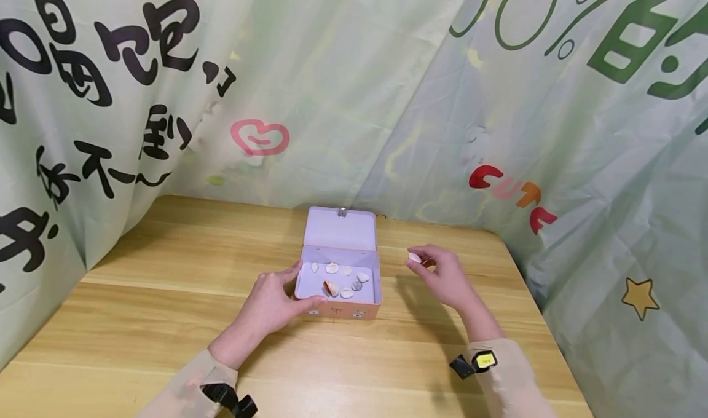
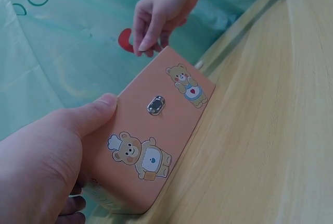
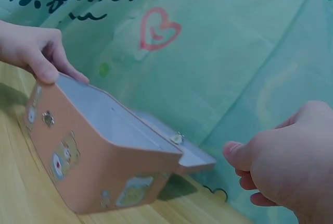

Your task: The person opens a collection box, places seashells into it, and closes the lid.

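Note:
A hinged tin box (image 1: 343, 311), orange outside and lilac inside, stands on the table with its lid (image 1: 339, 228) swung back. My left hand (image 1: 270, 302) grips its left front corner, thumb at the front rim and fingers along the left side. Inside lie several small seashells, among them a brown-and-white shell (image 1: 331, 288), a greyish shell (image 1: 356, 286) and a round white shell (image 1: 332, 268). To the right of the box, my right hand (image 1: 447, 278) pinches a small white seashell (image 1: 414, 257) between thumb and fingers, raised over the table. In the right wrist view that shell is hidden.
The wooden table (image 1: 265, 369) ends at a printed cloth curtain (image 1: 332, 98) hanging behind and on both sides. Bear pictures and a metal clasp (image 2: 155, 105) decorate the box front. A thin dark loop (image 1: 381, 216) shows by the lid's right edge.

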Tool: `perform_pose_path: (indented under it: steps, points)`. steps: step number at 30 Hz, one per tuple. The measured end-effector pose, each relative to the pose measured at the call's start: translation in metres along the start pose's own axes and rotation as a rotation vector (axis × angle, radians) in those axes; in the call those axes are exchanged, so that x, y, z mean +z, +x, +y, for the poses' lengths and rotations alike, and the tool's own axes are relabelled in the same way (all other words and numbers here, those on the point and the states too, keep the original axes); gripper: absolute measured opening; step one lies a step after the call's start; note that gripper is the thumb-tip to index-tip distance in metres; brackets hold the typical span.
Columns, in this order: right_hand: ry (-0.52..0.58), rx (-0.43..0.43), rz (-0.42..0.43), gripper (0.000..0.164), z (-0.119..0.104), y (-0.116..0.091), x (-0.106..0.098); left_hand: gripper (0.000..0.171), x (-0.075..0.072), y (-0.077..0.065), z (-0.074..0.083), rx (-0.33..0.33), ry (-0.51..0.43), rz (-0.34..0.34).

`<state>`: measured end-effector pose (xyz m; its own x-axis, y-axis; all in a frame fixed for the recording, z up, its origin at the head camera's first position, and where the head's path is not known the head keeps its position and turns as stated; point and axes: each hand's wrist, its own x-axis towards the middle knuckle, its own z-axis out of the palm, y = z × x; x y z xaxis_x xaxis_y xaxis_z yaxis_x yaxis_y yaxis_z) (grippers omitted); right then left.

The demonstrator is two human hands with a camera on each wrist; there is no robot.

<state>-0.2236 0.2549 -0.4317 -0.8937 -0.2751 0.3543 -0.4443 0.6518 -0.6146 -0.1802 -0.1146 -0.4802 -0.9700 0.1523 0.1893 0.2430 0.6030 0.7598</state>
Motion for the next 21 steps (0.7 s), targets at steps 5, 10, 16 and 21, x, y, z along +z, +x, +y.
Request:
perform_pose_path:
  steps: [5, 10, 16, 21]
  points:
    - [0.039, 0.002, -0.012, 0.025, -0.009, 0.007, 0.011, 0.111, 0.000, 0.000, -0.001, -0.002, -0.008, -0.004]
    - [0.070, -0.015, -0.021, 0.024, -0.017, 0.014, 0.023, 0.112, 0.000, -0.001, -0.002, -0.005, -0.003, -0.005]
    - [0.113, -0.060, -0.053, 0.025, -0.030, 0.025, 0.038, 0.110, 0.000, -0.001, -0.002, 0.006, 0.005, 0.009]
    - [0.148, -0.074, -0.075, 0.025, -0.039, 0.031, 0.050, 0.109, 0.001, 0.000, -0.002, 0.022, 0.014, 0.015]
